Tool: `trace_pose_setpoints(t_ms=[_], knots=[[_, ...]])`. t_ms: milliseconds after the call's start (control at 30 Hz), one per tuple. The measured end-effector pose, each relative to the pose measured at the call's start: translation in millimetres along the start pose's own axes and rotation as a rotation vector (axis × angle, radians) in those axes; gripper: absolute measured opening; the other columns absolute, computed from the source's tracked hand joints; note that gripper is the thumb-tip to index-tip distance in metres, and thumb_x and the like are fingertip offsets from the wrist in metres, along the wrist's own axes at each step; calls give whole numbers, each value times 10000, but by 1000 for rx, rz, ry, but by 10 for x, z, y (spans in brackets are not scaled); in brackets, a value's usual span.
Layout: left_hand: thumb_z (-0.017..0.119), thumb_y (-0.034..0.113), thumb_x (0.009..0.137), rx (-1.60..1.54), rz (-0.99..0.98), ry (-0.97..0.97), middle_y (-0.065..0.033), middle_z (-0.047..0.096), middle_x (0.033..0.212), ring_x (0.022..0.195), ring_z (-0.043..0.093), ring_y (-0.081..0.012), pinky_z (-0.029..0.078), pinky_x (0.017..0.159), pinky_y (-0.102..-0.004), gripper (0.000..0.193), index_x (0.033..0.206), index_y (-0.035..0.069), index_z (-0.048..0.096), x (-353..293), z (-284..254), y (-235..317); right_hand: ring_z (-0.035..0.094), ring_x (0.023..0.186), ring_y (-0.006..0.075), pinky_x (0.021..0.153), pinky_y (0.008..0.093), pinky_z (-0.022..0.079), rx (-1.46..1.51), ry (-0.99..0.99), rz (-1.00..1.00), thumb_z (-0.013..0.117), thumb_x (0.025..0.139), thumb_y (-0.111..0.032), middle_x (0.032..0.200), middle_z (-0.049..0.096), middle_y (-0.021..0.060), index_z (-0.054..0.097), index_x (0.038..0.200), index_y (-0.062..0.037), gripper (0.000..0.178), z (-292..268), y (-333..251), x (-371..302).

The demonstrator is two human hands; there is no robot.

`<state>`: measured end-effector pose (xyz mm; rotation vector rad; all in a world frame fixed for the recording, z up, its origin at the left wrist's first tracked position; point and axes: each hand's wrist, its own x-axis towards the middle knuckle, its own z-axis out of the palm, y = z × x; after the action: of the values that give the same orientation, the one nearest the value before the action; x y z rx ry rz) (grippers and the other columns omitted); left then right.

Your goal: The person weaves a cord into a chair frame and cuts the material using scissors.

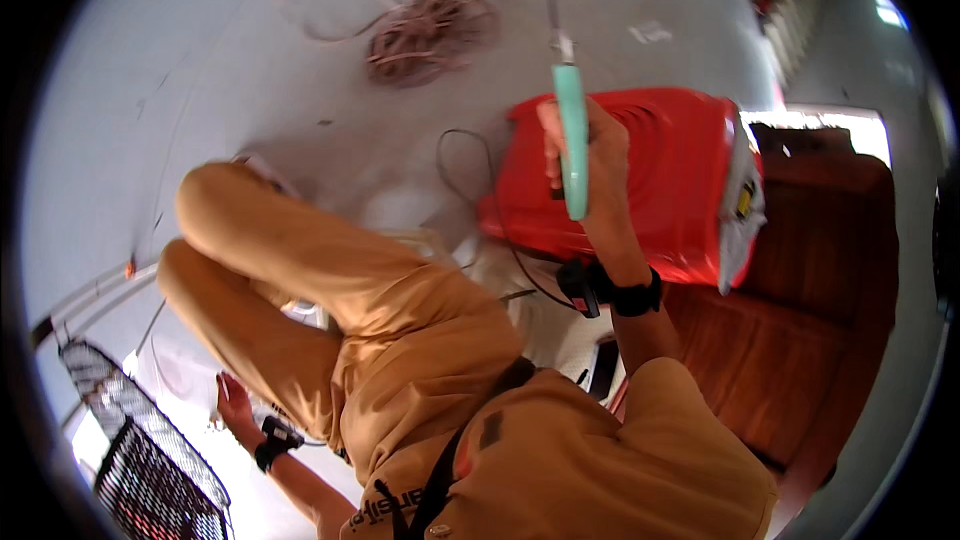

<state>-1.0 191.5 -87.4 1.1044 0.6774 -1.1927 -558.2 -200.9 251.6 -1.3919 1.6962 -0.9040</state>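
The right hand (597, 165) has its fingers closed around the mint-green handle of a thin-shafted tool (572, 140), held in front of the red plastic object (660, 180), with the shaft reaching past that object's far edge. The left hand (236, 408) is well apart from the tool, to the lower left of the red plastic object; whether it grips anything I cannot tell.

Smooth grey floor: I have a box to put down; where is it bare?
Widest: the smooth grey floor left of the pinkish coiled strap and above the tan trouser knees. Narrower: between that strap and the glossy red plastic object. Crowded: around that object, with a thin black cable, brown wooden bench and the right hand gripping a turquoise-handled tool.
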Motion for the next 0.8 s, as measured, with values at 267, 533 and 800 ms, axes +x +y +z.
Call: trace_pose_setpoints(t_ms=[267,533,800], knots=[[496,109,898,259,95,-61,-142,608,1070,959,603,-199,496,866,-302,287,1155,-17,515,171,858,53,422,398,60,346,219,291,-79,884,216,654,802,-332,520,440,-25,590,731,-67,281,-2221,503,-699],[473,89,904,220,84,11,-155,599,1082,973,595,-216,497,867,-315,292,1174,-16,508,280,739,-28,461,389,123,355,272,325,-576,1060,510,625,801,-363,494,483,14,567,591,-52,380,-3657,1370,-1151],[510,87,888,87,-2,14,-160,615,1057,1008,584,-222,486,882,-321,257,1118,-23,545,104,534,-58,647,679,262,612,383,501,-942,1093,898,635,712,-510,712,641,167,653,742,51,562,-3520,1477,-1137]])
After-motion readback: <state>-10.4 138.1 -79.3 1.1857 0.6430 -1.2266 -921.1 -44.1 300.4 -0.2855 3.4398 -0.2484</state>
